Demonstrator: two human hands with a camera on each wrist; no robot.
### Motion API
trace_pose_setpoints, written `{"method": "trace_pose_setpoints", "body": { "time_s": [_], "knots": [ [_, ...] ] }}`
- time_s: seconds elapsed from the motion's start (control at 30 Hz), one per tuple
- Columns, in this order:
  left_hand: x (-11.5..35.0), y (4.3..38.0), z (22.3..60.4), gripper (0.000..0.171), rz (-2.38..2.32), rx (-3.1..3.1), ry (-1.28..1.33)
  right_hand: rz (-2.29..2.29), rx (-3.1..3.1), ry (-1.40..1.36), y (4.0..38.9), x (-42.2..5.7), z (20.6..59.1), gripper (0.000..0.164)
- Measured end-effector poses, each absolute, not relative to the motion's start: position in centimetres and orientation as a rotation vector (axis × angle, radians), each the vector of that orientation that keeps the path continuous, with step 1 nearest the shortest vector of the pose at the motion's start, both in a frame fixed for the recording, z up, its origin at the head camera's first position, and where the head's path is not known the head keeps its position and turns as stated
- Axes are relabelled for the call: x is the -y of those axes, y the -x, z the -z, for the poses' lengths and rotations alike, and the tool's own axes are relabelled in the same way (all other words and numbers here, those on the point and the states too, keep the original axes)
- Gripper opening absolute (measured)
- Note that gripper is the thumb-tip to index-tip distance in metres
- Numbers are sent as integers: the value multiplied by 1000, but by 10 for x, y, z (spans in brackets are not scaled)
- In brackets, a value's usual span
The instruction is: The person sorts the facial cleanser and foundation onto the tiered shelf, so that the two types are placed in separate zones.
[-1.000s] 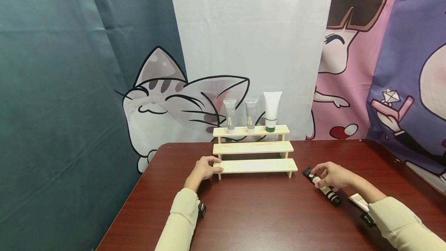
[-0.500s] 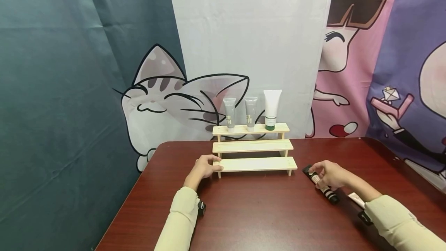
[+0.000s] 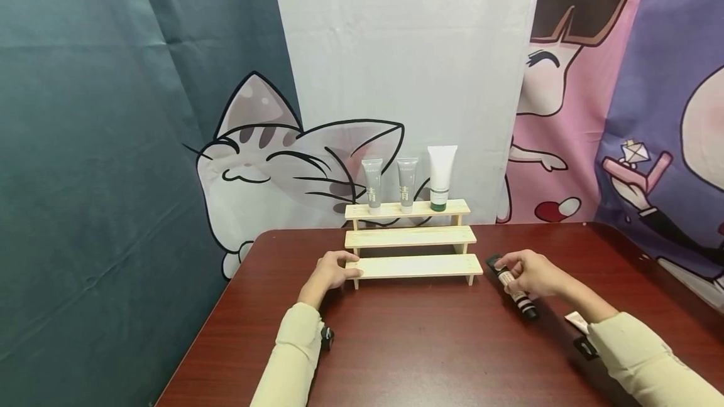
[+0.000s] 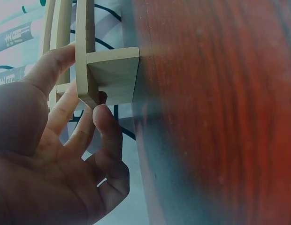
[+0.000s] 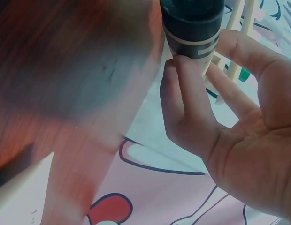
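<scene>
A three-step wooden display stand [image 3: 418, 265] stands near the table's far edge. My left hand [image 3: 330, 272] grips the left end of its lowest shelf, thumb and fingers on either side of the board in the left wrist view. To the right of the stand, my right hand [image 3: 537, 278] holds a black squeeze tube [image 3: 523, 304] with a beige label and striped cap end. That tube tilts with its cap [image 5: 192, 16] toward me, and the right wrist view shows it apart from the tabletop. My palm and fingers cover part of its label.
On the top shelf, two grey tubes [image 3: 373, 187] and a white tube [image 3: 442, 178] with a green cap stand upright. A white tube with a dark cap [image 3: 585, 348] lies under my right forearm. Behind the table [image 3: 407, 350] hangs a cartoon-printed curtain [image 3: 452, 61].
My right hand has moved a little away from me and left, carrying the black tube with it. My left hand has stayed on the stand.
</scene>
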State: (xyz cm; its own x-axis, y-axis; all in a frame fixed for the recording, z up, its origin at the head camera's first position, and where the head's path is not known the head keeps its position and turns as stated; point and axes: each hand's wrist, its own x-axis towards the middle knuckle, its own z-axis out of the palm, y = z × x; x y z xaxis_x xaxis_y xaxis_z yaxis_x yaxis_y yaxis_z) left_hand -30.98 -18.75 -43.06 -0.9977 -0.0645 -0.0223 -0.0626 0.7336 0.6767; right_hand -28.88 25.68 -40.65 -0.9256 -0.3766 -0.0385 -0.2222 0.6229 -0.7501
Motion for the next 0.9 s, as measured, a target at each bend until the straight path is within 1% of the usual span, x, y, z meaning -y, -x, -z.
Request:
{"method": "trace_pose_setpoints", "body": {
  "time_s": [0.43,0.67,0.9],
  "knots": [
    [188,311,431,28,1130,2915,-87,1212,-2719,547,290,-241,403,51],
    [188,312,431,27,1129,2912,-91,1230,-2767,600,291,-229,401,60],
    [188,311,430,27,1121,2915,-86,1260,-2812,621,291,-217,397,62]
  ]
}}
